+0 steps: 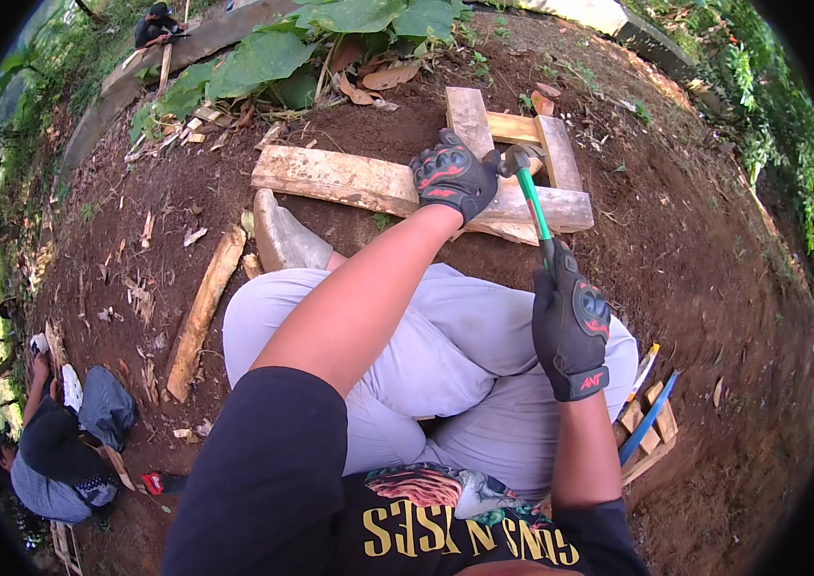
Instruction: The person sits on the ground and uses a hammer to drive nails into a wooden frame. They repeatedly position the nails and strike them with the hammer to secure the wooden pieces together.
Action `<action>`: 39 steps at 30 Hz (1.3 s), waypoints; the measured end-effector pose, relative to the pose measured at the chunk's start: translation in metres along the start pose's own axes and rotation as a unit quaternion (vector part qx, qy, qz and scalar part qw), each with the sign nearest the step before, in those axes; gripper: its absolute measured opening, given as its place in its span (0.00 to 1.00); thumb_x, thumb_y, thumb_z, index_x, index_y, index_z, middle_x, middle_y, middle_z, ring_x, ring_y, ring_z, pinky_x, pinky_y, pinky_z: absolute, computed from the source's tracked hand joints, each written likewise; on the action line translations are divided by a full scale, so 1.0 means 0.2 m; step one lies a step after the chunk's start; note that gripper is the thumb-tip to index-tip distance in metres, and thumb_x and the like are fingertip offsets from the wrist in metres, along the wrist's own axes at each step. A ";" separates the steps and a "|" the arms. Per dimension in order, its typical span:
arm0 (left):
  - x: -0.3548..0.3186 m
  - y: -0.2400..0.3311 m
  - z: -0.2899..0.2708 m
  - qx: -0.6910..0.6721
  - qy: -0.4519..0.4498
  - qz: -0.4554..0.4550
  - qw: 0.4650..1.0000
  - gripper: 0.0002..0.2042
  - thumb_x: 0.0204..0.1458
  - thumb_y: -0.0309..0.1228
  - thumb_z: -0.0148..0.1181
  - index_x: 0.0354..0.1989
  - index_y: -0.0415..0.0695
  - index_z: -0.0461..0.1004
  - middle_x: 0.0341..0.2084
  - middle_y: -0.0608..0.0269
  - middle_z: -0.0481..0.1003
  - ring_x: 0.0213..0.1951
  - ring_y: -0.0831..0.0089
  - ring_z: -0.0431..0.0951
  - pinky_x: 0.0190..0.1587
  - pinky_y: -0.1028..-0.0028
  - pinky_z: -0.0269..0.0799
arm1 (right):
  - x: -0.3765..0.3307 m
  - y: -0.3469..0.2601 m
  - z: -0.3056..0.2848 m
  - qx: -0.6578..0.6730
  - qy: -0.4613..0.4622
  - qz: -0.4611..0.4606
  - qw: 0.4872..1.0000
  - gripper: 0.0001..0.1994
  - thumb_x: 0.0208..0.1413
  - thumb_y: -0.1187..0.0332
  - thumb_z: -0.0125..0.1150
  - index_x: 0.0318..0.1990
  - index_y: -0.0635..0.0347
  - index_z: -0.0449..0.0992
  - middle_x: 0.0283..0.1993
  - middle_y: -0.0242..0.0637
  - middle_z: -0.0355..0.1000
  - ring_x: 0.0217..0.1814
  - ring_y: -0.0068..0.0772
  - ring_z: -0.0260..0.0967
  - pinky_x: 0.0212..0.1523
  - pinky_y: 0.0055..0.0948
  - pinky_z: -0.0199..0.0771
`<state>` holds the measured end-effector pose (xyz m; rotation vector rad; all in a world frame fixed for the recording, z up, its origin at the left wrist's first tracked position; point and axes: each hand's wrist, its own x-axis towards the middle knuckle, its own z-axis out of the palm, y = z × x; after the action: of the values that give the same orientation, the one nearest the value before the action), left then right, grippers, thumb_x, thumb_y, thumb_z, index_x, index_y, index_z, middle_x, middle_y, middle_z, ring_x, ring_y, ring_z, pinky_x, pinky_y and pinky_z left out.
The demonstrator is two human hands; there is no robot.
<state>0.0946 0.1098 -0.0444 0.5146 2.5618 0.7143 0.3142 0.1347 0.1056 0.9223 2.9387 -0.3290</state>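
My left hand [452, 177], in a black glove with red marks, presses down on a long pale wooden plank [349, 180] lying on the brown soil. My right hand [570, 322], gloved the same way, grips the green handle of a hammer [531, 197]. The hammer head rests at the joint where the plank meets shorter crossing boards [558, 152]. I sit on the ground with legs in light grey trousers folded under my arms. One muddy boot [284, 237] points toward the plank.
A loose wooden slat [200, 312] lies on the soil at left. Small wood pieces and a blue-handled tool [649, 420] sit by my right hip. Large green leaves [263, 60] grow beyond the plank. A person [52, 451] crouches at lower left, another [157, 24] at the top.
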 end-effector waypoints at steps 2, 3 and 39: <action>0.03 0.02 -0.05 -0.017 -0.017 -0.008 1.000 0.41 0.57 0.60 0.63 0.60 0.29 0.69 0.50 0.34 0.82 0.56 0.41 0.82 0.61 0.52 0.75 | 0.04 -0.03 -0.13 0.043 0.046 0.020 0.998 0.19 0.72 0.69 0.55 0.66 0.63 0.74 0.48 0.58 0.81 0.45 0.58 0.83 0.43 0.49 0.82; 0.00 0.01 -0.05 -0.025 -0.038 -0.014 0.999 0.41 0.57 0.60 0.63 0.60 0.29 0.70 0.50 0.34 0.82 0.56 0.41 0.82 0.61 0.52 0.75 | 0.03 -0.09 -0.20 0.075 0.066 0.054 0.994 0.19 0.73 0.69 0.54 0.67 0.63 0.74 0.50 0.59 0.81 0.47 0.58 0.83 0.44 0.49 0.82; 0.13 -0.13 0.01 -0.079 -0.030 -0.020 0.996 0.29 0.73 0.48 0.36 0.48 0.41 0.86 0.49 0.42 0.84 0.55 0.41 0.83 0.60 0.48 0.75 | 0.09 -0.27 -0.31 0.024 0.051 0.079 0.995 0.14 0.76 0.64 0.51 0.57 0.64 0.76 0.45 0.58 0.76 0.41 0.61 0.78 0.39 0.53 0.75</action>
<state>0.0680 0.1010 -0.0685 0.4248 2.4291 0.8646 0.2710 0.1152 0.1751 1.2045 2.9337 -0.3579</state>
